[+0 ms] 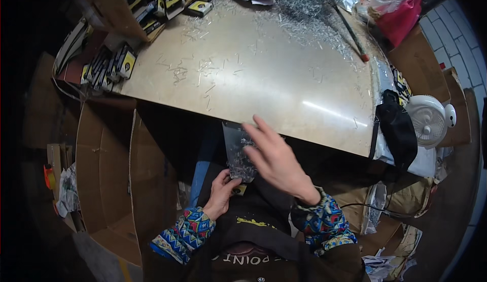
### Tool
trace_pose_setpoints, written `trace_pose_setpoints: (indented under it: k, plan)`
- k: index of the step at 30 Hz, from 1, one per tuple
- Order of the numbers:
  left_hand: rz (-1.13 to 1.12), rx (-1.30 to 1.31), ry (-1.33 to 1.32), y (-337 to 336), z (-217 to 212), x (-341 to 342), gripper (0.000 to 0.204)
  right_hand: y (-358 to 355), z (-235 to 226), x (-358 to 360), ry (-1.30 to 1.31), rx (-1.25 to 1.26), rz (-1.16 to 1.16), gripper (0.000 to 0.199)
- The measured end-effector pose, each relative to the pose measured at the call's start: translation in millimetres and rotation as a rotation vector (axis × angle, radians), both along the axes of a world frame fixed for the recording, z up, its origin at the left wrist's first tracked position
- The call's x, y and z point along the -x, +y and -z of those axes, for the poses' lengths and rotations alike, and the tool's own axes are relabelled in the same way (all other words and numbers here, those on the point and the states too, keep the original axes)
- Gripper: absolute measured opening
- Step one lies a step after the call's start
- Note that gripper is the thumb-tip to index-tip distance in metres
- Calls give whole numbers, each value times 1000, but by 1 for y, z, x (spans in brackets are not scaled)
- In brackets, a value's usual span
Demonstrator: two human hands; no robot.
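My left hand (221,193) pinches the lower end of a clear plastic bag (234,147) in front of the table's near edge. Small shiny bits show in the bag's lower part. Just above its right side is my right hand (279,165), fingers stretched out and slightly blurred, with nothing visible in them. A bit of a yellow and black box (239,189) shows by my left fingertips. Scattered over the pale tabletop (238,99) lie thin silver metal pins (205,69), and a large heap of them (304,3) rises at the back.
Several small black and yellow boxes (200,8) crowd the far left, with more beside a carton (109,8). A red-tipped rod (355,41) lies at the far right. White fan (426,121) and black strap (397,132) sit right. An open cardboard box (109,170) stands left.
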State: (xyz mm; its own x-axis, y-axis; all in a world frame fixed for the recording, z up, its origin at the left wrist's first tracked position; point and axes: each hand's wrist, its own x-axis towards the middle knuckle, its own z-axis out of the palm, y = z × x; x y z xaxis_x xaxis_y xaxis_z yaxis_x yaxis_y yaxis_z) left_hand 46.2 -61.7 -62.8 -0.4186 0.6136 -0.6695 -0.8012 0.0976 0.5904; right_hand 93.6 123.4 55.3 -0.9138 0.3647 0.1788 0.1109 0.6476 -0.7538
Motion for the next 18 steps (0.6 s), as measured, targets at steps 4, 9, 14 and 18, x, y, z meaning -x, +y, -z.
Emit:
trace_pose_setpoints:
  k: [4,9,14,18]
  plan:
    - [60,-3,144,-7,20,-8,43,7,15,-15,76,112,41,31]
    - [345,177,829,-1,25,-21,78,-33,71,-25,-109,-309,-81,26]
    - [371,224,1184,-10,40,-22,65,-53,88,-46,-167,-120,-283,33]
    - [475,192,1388,-25,54,-9,69,-61,92,-49,-124,44,-407,36]
